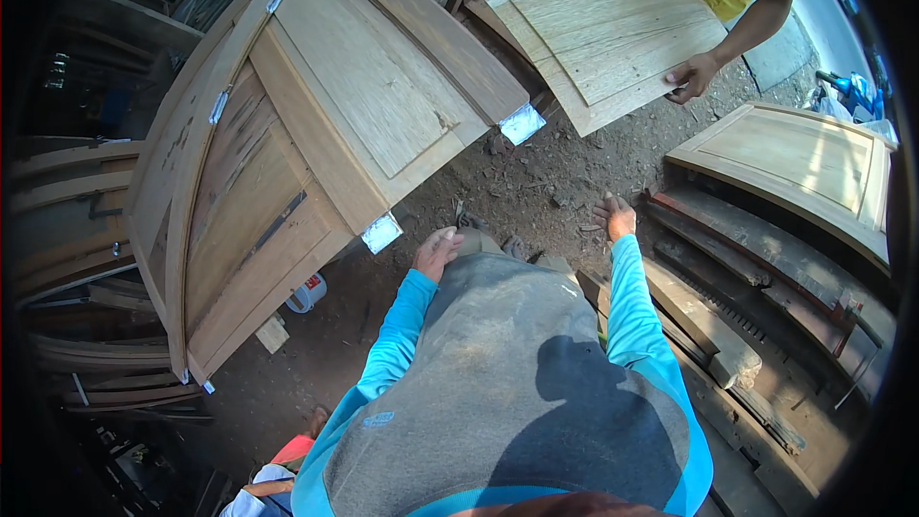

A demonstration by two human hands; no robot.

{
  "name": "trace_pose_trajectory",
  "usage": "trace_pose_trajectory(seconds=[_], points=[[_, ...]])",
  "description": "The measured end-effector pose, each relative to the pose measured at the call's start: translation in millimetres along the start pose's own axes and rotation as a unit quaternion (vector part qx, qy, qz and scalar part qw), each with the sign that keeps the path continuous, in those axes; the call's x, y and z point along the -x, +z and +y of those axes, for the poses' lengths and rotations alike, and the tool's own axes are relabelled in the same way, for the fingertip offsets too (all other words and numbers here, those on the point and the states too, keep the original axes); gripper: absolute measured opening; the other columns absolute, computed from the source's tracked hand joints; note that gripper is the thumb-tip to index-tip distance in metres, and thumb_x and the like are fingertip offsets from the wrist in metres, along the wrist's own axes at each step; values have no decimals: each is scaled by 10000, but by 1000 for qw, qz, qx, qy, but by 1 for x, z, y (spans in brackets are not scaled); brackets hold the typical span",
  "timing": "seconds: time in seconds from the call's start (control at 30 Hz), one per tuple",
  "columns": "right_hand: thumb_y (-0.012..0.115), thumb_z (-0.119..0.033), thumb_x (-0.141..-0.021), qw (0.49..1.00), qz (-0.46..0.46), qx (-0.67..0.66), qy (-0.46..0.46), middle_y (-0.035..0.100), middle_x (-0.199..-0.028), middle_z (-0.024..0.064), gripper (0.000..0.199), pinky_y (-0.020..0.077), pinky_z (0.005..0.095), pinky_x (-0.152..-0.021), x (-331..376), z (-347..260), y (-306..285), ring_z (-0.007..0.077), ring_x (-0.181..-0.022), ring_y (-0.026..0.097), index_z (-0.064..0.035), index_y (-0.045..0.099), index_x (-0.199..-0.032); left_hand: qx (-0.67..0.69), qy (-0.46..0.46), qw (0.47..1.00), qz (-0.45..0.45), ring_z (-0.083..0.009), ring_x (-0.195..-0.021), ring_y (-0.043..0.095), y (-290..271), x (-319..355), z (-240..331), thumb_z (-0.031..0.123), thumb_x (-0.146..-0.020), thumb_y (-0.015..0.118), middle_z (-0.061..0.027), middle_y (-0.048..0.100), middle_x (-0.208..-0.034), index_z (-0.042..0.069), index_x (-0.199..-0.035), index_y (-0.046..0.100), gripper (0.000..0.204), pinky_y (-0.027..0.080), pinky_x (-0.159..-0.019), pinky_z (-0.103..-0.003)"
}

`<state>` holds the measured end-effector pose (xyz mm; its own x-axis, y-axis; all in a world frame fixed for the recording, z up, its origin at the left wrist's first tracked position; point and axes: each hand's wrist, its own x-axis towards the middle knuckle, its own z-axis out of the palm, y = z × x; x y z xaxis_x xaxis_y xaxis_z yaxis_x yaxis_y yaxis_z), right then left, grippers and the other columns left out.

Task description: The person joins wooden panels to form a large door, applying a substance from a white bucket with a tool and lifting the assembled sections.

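Note:
My left hand (437, 251) hangs beside my left leg, fingers loosely extended, with nothing seen in it. Away from my body, my right hand (616, 216) is held over the dirt with its fingers apart and holds nothing. To the left of my left hand stands a large wooden panel door (373, 105), with white patches at its rail ends. Beyond my hands, another person's hand (696, 77) grips the edge of a pale wooden panel (613, 29). Neither of my hands touches any wood.
Stacked timber beams (708, 321) lie to my right, with a framed wooden panel (804, 153) resting above them. Under the left door stands a white bucket (306, 294). Curved wooden frames (81, 182) are piled at far left. Dirt ground (479, 177) with chips lies ahead.

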<state>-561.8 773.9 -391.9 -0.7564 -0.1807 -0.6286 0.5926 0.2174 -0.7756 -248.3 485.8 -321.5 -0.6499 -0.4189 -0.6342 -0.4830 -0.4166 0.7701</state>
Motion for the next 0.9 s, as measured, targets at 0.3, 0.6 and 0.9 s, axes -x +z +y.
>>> trace_pose_trajectory(seconds=[0.3,0.6,0.9], points=[[587,-412,-934,987,-11,-153,-40,646,-1051,148,522,513,341,-772,-23,-89,19,234,-890,642,36,544,-1197,325,-18,944,-51,-251,-1156,540,50,-87,72,580,-899,557,-174,541,-1292,40,-1446,289,814,442,-989,-380],[572,-392,-954,984,-75,-161,12,637,-958,90,443,494,297,-688,-65,-128,22,174,-804,623,15,553,-1128,480,3,876,35,-265,-1203,494,78,-117,93,575,-880,590,-167,482,-1335,48,-1414,327,795,421,-1013,-379],[460,-581,-947,974,-178,-135,47,632,-1003,138,696,491,292,-683,-124,-191,54,179,-798,610,61,522,-1210,522,73,833,169,-264,-1268,418,105,-132,114,550,-897,580,-150,428,-1373,47,-1375,399,718,352,-1076,-379]])
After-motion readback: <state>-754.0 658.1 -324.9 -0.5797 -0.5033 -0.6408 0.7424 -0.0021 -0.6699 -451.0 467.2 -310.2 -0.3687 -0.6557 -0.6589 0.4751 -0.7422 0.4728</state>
